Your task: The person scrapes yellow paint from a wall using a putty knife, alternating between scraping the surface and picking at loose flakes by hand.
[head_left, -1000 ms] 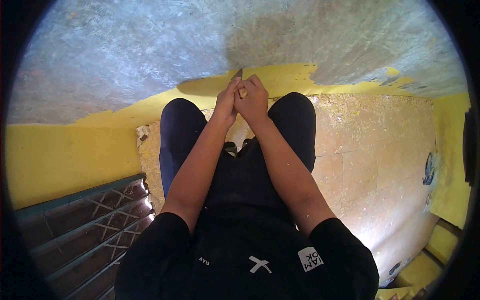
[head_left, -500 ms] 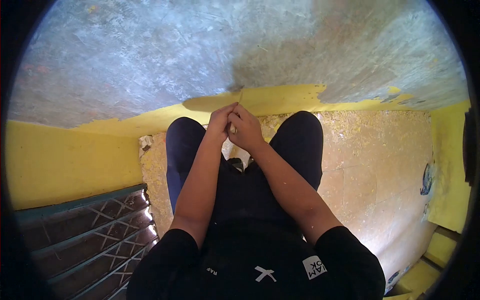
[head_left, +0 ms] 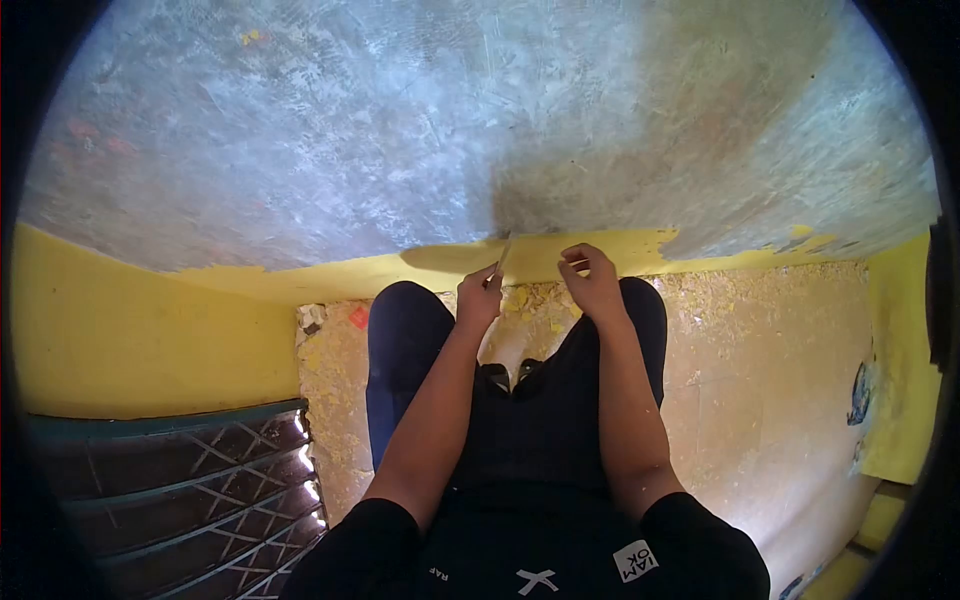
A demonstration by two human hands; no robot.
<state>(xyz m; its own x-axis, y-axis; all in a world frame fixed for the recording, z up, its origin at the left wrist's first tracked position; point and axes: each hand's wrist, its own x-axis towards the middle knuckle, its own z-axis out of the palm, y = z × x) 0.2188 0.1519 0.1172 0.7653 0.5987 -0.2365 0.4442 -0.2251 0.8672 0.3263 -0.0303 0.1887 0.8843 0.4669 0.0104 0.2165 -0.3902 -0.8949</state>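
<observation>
My left hand (head_left: pixel 479 299) is closed on a thin scraper (head_left: pixel 505 254), seen nearly edge-on; its handle is hidden in the fingers. The upper end of the tool reaches the wall, where yellow paint (head_left: pixel 540 260) borders a grey, bare-looking surface (head_left: pixel 400 120). To the right of it, my right hand (head_left: pixel 594 283) hangs in front of the yellow strip, over my right knee. Its fingers are bent and apart, with nothing visible in them.
Paint flakes lie over the tiled floor (head_left: pixel 760 370), thickest along the wall's foot. A small red piece (head_left: pixel 359 317) and a white chunk (head_left: pixel 312 318) lie in the left corner. At lower left stands a dark slatted metal gate (head_left: pixel 200 480). A crumpled bluish thing (head_left: pixel 859 393) sits at the right wall.
My hands were together around the tool; now they are apart. The right hand has let go and moved right, while the left keeps the scraper. The view has shifted slightly.
</observation>
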